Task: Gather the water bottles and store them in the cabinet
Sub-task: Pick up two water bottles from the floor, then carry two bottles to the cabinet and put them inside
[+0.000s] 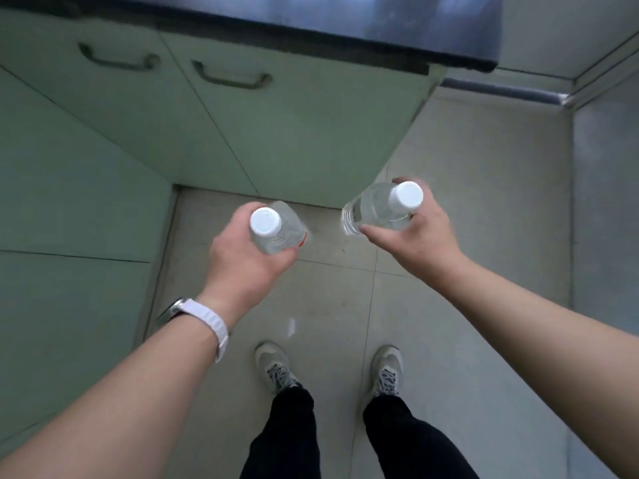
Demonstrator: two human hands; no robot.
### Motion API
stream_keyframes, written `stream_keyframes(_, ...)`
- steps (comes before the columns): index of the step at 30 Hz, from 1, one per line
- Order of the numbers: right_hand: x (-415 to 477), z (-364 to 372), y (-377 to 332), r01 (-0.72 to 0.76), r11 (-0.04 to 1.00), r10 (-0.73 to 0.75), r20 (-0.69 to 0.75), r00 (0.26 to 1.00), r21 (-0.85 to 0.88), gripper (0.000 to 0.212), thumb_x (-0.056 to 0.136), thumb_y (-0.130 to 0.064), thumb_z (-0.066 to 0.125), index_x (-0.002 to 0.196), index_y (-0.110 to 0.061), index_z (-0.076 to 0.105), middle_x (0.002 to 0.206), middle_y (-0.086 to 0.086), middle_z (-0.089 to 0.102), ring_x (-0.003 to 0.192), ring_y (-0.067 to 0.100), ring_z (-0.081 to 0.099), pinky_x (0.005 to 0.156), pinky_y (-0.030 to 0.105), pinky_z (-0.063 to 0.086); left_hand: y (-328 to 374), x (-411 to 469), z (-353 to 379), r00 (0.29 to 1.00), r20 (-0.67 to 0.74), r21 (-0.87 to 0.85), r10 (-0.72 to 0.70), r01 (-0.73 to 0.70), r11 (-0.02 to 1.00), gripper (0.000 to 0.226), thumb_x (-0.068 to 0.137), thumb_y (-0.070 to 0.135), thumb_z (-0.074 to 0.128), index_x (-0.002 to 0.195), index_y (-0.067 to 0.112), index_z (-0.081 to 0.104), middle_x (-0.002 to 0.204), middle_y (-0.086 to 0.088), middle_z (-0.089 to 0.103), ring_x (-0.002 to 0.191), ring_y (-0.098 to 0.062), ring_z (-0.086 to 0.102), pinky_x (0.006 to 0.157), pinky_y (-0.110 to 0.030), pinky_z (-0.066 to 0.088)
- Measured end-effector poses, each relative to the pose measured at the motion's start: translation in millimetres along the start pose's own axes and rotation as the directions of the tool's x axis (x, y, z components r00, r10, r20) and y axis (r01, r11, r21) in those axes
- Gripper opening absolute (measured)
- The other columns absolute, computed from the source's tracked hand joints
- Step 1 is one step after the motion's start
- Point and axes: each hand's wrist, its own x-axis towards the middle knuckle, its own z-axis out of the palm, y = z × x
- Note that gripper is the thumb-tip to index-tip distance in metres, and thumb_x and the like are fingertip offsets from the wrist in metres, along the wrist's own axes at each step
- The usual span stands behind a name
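Green cabinet (242, 133) ahead, left hand (242, 261) gripping bottle (276, 229), right hand (415, 233) another (377, 209)

left bottle (276, 229): lower body hidden by the left hand (242, 257), red label mostly covered | right bottle (377, 209): base unseen | countertop (345, 25): cut off at top edge, surface blurred | cabinet doors (242, 133): cut at left edge

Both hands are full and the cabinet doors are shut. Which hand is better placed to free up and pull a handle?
Probably the left hand: holding its bottle, it sits lower left, nearer the door handles. The right hand is out past the cabinet's right corner.
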Motion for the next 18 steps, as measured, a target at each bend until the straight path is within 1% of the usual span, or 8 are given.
stream_keyframes(3, -23.7, -16.2, -58.7, 0.092, 0.996, -0.092, 0.001, 0.996, 0.005, 0.074, 0.066, -0.037, 0.087, 0.128, -0.024, 0.048, 0.106, -0.013, 0.056, 0.094, 0.007, 0.052, 0.084, 0.019, 0.041, 16.3, -28.8, -46.5, 1.000, -0.025, -0.083, 0.000, -0.002, 0.997, 0.058, 0.063, 0.036, 0.090, 0.110, 0.047, 0.058, 0.100, 0.019, 0.071, 0.095, -0.011, 0.069, 0.087, -0.034, 0.056)
stream_keyframes(5, -41.9, -24.7, -96.9, 0.107, 0.994, -0.108, 0.019, 0.994, 0.029, 0.072, 0.066, -0.036, 0.088, 0.125, -0.029, 0.048, 0.102, -0.018, 0.056, 0.091, 0.006, 0.053, 0.084, 0.019, 0.042, 26.6, -47.6, -79.6, 0.999, -0.046, -0.119, 0.022, -0.027, 0.993, 0.058, 0.059, 0.041, 0.084, 0.109, 0.052, 0.057, 0.104, 0.022, 0.069, 0.099, -0.010, 0.067, 0.090, -0.037, 0.056)
stream_keyframes(7, -60.6, -30.3, -131.7, 0.116, 0.990, -0.119, 0.040, 0.992, 0.076, 0.069, 0.066, -0.034, 0.088, 0.122, -0.035, 0.047, 0.099, -0.024, 0.056, 0.093, 0.005, 0.056, 0.084, 0.020, 0.045, 37.5, -65.9, -112.1, 0.995, -0.087, -0.135, 0.039, -0.051, 0.990, 0.060, 0.059, 0.041, 0.085, 0.111, 0.049, 0.057, 0.107, 0.021, 0.068, 0.102, -0.011, 0.065, 0.092, -0.038, 0.055)
stream_keyframes(8, -69.2, -32.0, -148.3, 0.120, 0.988, -0.125, 0.051, 0.991, 0.096, 0.069, 0.066, -0.034, 0.088, 0.121, -0.039, 0.046, 0.099, -0.025, 0.057, 0.094, 0.005, 0.058, 0.085, 0.022, 0.047, 42.1, -73.7, -127.2, 0.993, -0.113, -0.145, 0.043, -0.059, 0.988, 0.060, 0.059, 0.042, 0.086, 0.111, 0.049, 0.057, 0.107, 0.021, 0.068, 0.103, -0.011, 0.065, 0.092, -0.038, 0.054)
stream_keyframes(11, -96.2, -33.5, -193.2, 0.134, 0.978, -0.149, 0.082, 0.986, 0.160, 0.071, 0.063, -0.035, 0.088, 0.120, -0.045, 0.046, 0.101, -0.023, 0.060, 0.098, 0.005, 0.060, 0.088, 0.027, 0.050, 50.8, -94.1, -169.1, 0.982, -0.180, -0.191, 0.062, -0.097, 0.977, 0.055, 0.057, 0.049, 0.084, 0.102, 0.060, 0.055, 0.104, 0.027, 0.068, 0.104, -0.008, 0.066, 0.092, -0.037, 0.055)
stream_keyframes(13, -113.1, -31.4, -220.2, 0.150, 0.965, -0.172, 0.087, 0.981, 0.217, 0.070, 0.059, -0.036, 0.086, 0.115, -0.050, 0.046, 0.100, -0.024, 0.062, 0.097, 0.004, 0.061, 0.088, 0.030, 0.051, 54.5, -106.5, -194.2, 0.973, -0.223, -0.235, 0.066, -0.119, 0.965, 0.057, 0.060, 0.045, 0.090, 0.105, 0.057, 0.058, 0.105, 0.028, 0.069, 0.105, -0.005, 0.067, 0.093, -0.036, 0.055)
stream_keyframes(15, -128.0, -29.2, -245.3, 0.169, 0.943, -0.200, 0.081, 0.977, 0.287, 0.067, 0.060, -0.030, 0.085, 0.114, -0.044, 0.048, 0.096, -0.027, 0.063, 0.092, 0.003, 0.063, 0.084, 0.033, 0.054, 56.5, -116.8, -215.4, 0.962, -0.268, -0.275, 0.058, -0.134, 0.952, 0.060, 0.064, 0.037, 0.093, 0.112, 0.049, 0.061, 0.107, 0.025, 0.071, 0.105, -0.004, 0.067, 0.094, -0.037, 0.056)
stream_keyframes(18, -148.1, -26.5, -277.0, 0.216, 0.900, -0.259, 0.068, 0.963, 0.378, 0.064, 0.067, -0.013, 0.087, 0.116, -0.030, 0.051, 0.097, -0.016, 0.065, 0.090, 0.006, 0.066, 0.082, 0.031, 0.056, 57.6, -129.2, -239.7, 0.949, -0.311, -0.312, 0.059, -0.161, 0.936, 0.067, 0.063, 0.044, 0.092, 0.122, 0.042, 0.061, 0.110, 0.022, 0.071, 0.106, -0.006, 0.068, 0.094, -0.040, 0.057)
